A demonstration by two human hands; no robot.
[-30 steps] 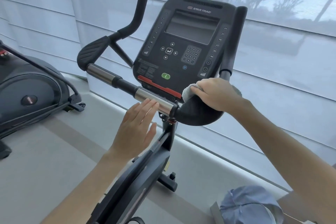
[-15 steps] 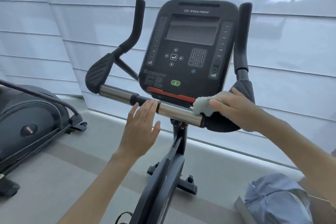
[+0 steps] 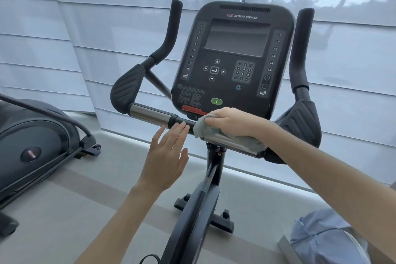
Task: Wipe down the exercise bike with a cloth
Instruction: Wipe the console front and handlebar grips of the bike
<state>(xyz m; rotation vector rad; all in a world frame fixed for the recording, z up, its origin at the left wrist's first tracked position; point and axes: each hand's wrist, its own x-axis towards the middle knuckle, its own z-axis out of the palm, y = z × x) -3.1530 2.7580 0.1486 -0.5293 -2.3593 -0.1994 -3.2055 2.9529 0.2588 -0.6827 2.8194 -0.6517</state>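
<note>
A black exercise bike [image 3: 235, 60] fills the middle of the view, its console facing me above a crossbar handlebar [image 3: 150, 113] with shiny metal sections. My right hand [image 3: 229, 121] presses a pale grey cloth [image 3: 203, 129] onto the right metal section of the bar, just below the console's red strip. The cloth drapes along the bar under my wrist. My left hand [image 3: 167, 154] is flat with fingers apart, fingertips at the dark middle of the bar, holding nothing.
Another dark exercise machine [image 3: 36, 146] stands at the left on the grey floor. A pale blue cap [image 3: 325, 240] lies at the lower right. Shaded windows run behind the bike, whose base feet [image 3: 222, 223] rest below the frame.
My right hand has slid the cloth leftward, from the right grip pad onto the right metal section of the crossbar. My left hand has stayed near the bar's middle.
</note>
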